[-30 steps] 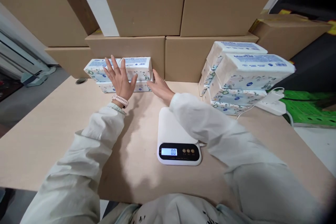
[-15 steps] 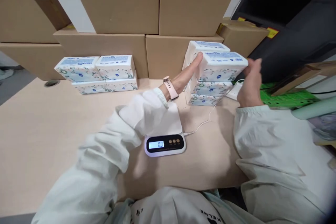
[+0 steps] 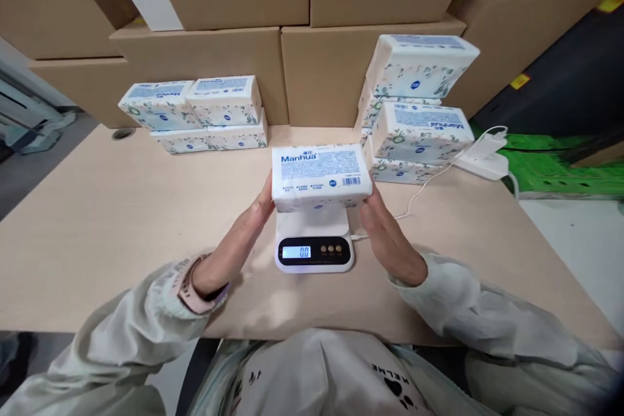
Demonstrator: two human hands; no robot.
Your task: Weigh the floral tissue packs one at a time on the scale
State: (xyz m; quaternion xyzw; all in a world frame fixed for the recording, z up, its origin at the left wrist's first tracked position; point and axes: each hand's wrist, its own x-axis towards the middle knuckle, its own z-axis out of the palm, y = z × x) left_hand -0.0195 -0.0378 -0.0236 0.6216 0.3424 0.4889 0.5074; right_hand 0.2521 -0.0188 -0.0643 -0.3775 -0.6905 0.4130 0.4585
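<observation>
Between my two hands is a white and blue tissue pack (image 3: 320, 172) with a floral side and a printed top. My left hand (image 3: 251, 218) presses its left end and my right hand (image 3: 383, 224) its right end. The pack is over the white plate of a kitchen scale (image 3: 314, 253), whose lit display reads 0.0. Whether the pack touches the plate I cannot tell. Most of the fingers are hidden behind the pack's ends.
More tissue packs (image 3: 414, 133) are stacked at the right, others (image 3: 227, 104) at the back left. Cardboard boxes (image 3: 209, 62) form a wall behind. A white cable (image 3: 419, 190) runs from the scale toward a power strip (image 3: 482, 159) beside a green crate (image 3: 550, 169).
Both hands have brought a tissue pack from the front column of the right stack down and left over the scale. That column is one pack lower, and the view has shifted a little.
</observation>
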